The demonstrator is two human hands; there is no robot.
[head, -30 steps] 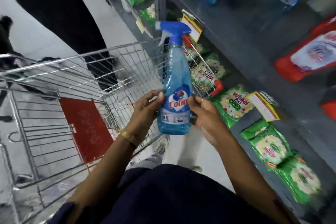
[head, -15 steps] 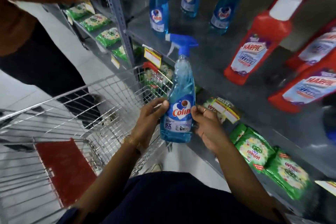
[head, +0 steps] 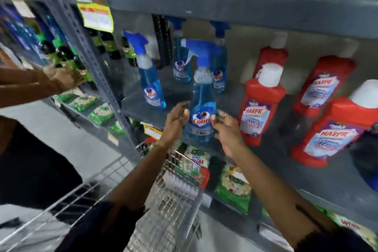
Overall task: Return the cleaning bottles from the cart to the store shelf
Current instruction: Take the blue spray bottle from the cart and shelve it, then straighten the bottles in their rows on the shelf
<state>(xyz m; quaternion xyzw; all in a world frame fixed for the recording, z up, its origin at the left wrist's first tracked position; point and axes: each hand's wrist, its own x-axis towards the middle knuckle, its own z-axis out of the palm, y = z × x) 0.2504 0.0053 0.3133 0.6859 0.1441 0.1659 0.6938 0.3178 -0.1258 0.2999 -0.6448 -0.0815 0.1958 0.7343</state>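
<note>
Placement step: my left hand (head: pixel 176 122) and right hand (head: pixel 226 129) clasp the blue spray bottle (head: pixel 201 108) upright at the grey shelf (head: pixel 155 112) front edge; next, I judge, set it down and release.

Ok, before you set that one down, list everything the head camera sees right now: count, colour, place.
Held Colin spray bottle: one, blue liquid, blue trigger, at the front edge of the middle shelf, between both hands.
Colin spray bottles on shelf: three, blue, standing behind and left of the held one.
Harpic bottles: four, red with white caps, right part of the same shelf.
Shelf unit: grey metal.
Price tag: one, yellow, on the upper shelf edge.
Detergent packs: several, green, on lower shelves.
Dark green bottles: several, left bay.
Shopping cart: one, wire, below the hands.
Another person's hand: reaching into the left bay.
Left hand: on the bottle's left side.
Right hand: on its right side.
</note>
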